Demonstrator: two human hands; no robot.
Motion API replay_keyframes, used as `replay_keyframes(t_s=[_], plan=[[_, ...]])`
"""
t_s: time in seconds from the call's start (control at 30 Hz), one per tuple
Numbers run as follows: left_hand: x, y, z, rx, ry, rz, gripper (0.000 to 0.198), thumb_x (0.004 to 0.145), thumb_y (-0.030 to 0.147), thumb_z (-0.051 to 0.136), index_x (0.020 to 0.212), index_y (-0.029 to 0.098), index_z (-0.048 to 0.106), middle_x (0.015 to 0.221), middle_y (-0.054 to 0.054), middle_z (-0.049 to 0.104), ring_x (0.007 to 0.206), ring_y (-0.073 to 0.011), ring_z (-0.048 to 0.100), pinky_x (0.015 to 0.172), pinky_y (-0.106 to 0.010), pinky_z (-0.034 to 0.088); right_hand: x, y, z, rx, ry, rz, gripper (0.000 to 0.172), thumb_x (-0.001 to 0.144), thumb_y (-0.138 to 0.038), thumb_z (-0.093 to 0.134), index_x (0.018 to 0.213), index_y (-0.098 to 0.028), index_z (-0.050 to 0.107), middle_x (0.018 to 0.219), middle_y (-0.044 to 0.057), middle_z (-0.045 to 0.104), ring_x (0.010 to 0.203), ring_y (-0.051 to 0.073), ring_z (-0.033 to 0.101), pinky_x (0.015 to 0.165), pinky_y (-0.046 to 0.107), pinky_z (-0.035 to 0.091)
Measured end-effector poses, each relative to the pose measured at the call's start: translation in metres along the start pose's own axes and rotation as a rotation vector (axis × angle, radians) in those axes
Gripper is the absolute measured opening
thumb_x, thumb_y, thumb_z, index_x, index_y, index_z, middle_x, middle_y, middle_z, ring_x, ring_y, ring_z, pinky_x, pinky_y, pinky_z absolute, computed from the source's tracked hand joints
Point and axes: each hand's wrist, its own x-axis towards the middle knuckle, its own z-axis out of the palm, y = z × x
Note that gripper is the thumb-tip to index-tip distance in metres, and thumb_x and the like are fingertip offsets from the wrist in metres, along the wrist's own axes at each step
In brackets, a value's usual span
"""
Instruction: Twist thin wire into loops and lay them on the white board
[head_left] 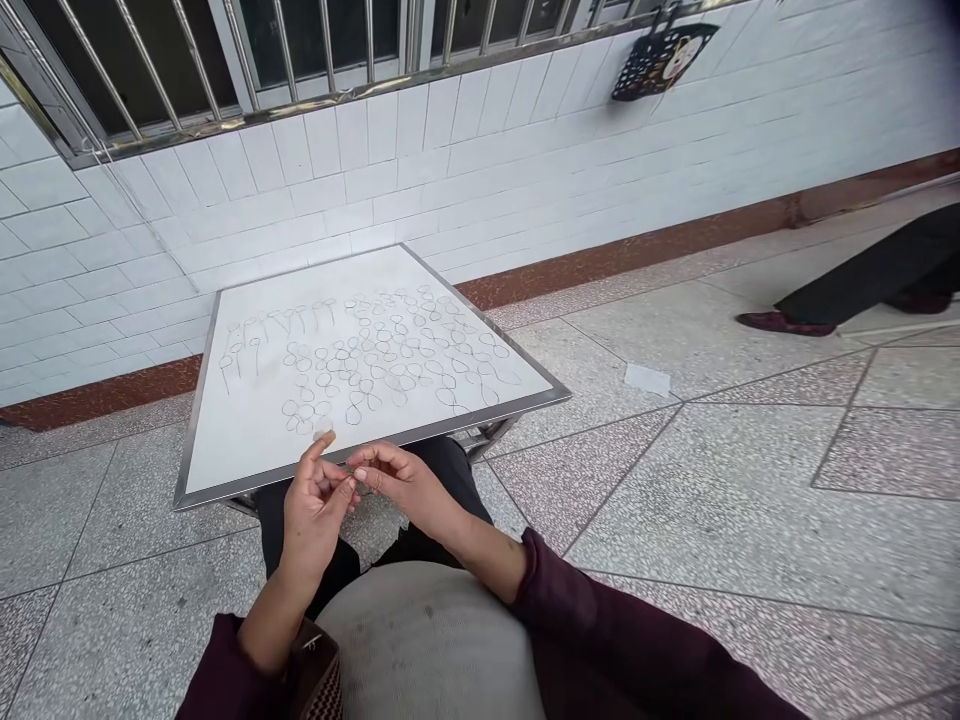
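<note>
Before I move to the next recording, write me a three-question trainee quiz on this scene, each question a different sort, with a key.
1. Fill in: the table has a white top, a ___ rim, and many thin loops lying on it.

2. True or false: the left hand and right hand meet at their fingertips.

3. Where does the paper lie?
a) on the table
b) on the person's lap
c) on the floor

Key: 1. grey; 2. true, pinching something too small to make out; 3. c.
</note>
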Motion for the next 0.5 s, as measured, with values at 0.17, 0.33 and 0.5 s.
replay_keyframes(t_s=[0.17,0.33,0.5], plan=[[0.001,-0.003,0.0,0.092,0.004,0.019,0.06,0.08,0.03,0.07,0.136,0.026,0.048,0.075,0.002,0.061,0.064,-0.0133,0.06,0.063,-0.027,0.051,0.004,0.005,-0.002,0.063,-0.008,0.055,0.026,0.08,-0.043,0.07,0.083,-0.019,0.064,0.074,-0.003,0.059,0.064,0.01,0.051,0.061,0.025,0.043],[0.003,-0.009,-0.006,0.03,-0.063,-0.015,0.059,0.082,0.03,0.069,0.137,0.026,0.048,0.082,0.0,0.064,0.07,-0.013,0.06,0.068,-0.027,0.051,0.006,0.004,-0.009,0.068,0.024,0.052,0.028,0.081,-0.045,0.069,0.083,-0.019,0.061,0.074,-0.004,0.056,0.061,0.008,0.046,0.06,0.024,0.04],[0.004,-0.015,-0.01,-0.025,-0.056,-0.063,0.056,0.083,0.035,0.068,0.135,0.023,0.051,0.085,-0.002,0.067,0.06,-0.01,0.055,0.058,-0.023,0.047,0.004,0.005,-0.012,0.071,-0.03,0.093,0.032,0.083,-0.05,0.066,0.085,-0.019,0.057,0.073,-0.004,0.057,0.063,0.009,0.051,0.064,0.026,0.044]])
